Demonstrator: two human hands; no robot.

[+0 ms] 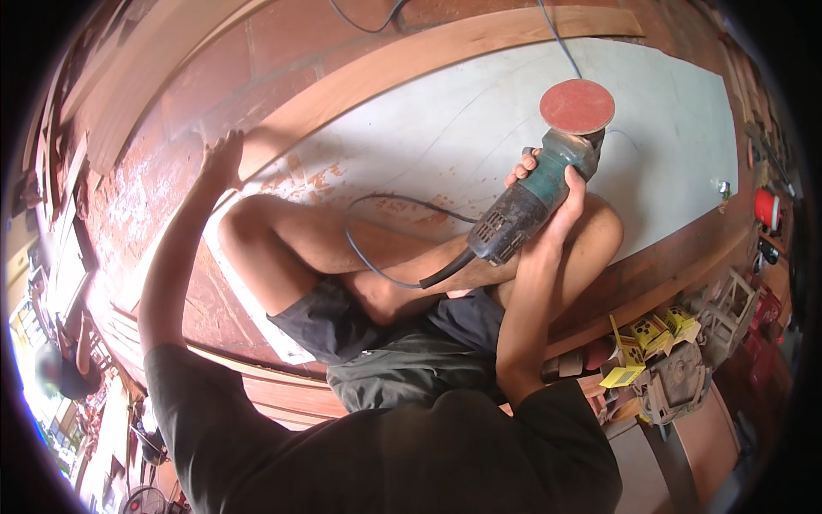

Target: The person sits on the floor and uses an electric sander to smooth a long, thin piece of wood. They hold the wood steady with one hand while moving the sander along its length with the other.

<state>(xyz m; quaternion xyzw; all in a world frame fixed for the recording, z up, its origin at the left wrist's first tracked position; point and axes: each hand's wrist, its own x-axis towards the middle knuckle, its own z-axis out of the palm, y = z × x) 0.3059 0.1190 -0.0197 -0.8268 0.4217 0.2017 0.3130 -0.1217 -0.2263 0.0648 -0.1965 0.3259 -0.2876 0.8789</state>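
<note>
My right hand point(556, 201) is wrapped round the body of a green and black angle grinder point(535, 184), raised over my right knee. Its round red sanding disc point(577, 106) faces up. A dark cord point(349, 224) loops from the grinder's rear end across my crossed legs. Out to the left, my left hand point(224, 160) grips the near end of a long wooden board point(342, 94), its fingers bent at the edge and partly hidden. The board curves away along the far side of a white sheet point(676, 128).
More planks point(141, 77) lie at the upper left on the reddish tiled floor point(282, 43). Yellow boxes point(651, 336) and wooden frames point(676, 385) stand at my right. A red round container point(767, 208) sits at the far right. Another person point(73, 368) is at the left rim.
</note>
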